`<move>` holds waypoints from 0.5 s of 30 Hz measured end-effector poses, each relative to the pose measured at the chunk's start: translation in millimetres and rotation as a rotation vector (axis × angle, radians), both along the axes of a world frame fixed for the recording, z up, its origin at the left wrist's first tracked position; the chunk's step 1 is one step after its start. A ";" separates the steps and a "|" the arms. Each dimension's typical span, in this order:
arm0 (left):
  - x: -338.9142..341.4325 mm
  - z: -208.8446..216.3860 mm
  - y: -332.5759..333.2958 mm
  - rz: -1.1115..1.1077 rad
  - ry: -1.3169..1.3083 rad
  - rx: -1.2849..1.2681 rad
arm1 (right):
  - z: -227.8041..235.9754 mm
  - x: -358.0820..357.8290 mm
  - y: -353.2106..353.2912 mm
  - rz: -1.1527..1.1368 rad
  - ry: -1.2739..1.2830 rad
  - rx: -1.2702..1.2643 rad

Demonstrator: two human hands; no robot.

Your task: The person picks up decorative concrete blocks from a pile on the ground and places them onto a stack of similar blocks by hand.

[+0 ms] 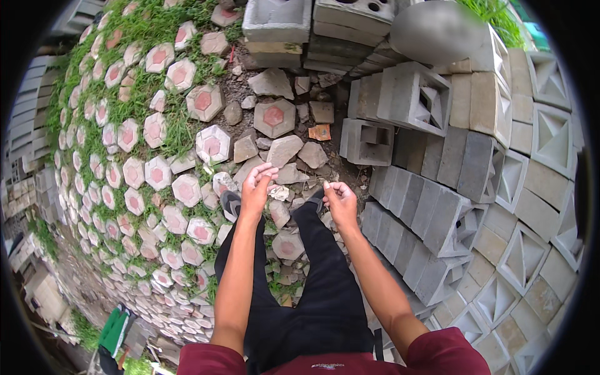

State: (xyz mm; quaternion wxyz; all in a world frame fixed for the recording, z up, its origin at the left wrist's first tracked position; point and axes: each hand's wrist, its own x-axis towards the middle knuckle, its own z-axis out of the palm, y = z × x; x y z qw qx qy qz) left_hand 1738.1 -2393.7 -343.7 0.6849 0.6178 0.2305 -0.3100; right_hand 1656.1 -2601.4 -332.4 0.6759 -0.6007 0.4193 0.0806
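Note:
My left hand (257,189) hangs in front of me, above the left shoe, its fingers loosely bent and apart, with nothing visible in it. Level with it, to the right, my right hand (341,203) is half curled near the right shoe (317,199). Its thumb stands apart from the bent fingers, and nothing shows between them. Neither hand touches anything. Below and beyond the hands lie broken stone pieces (285,150) and a hexagonal paving block (274,118) with a reddish centre.
Hexagonal pavers (157,172) with grass between them cover the ground on the left. Stacked grey hollow concrete blocks (415,97) rise close on my right. Further right stands a wall of patterned blocks (552,140). More block stacks (277,22) stand ahead. An orange wrapper (319,132) lies among the rubble.

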 end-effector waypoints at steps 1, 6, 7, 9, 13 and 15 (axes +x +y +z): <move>-1.9 2.1 14.8 0.052 -0.015 -0.031 | 8.7 7.7 13.4 0.048 -0.003 -0.001; -22.0 -0.9 96.5 0.225 0.006 -0.013 | 24.4 46.6 108.7 0.370 -0.040 -0.011; -24.7 -0.9 112.1 0.254 0.018 -0.031 | 24.8 54.6 127.1 0.391 -0.044 -0.025; -35.9 5.8 153.3 0.332 0.014 -0.056 | 20.9 60.4 161.2 0.512 -0.019 -0.051; -64.5 27.6 251.8 0.515 -0.014 -0.037 | 36.1 67.1 249.1 0.655 0.036 -0.009; -79.7 40.2 301.0 0.572 -0.003 0.019 | 53.6 71.9 297.7 0.707 0.027 0.007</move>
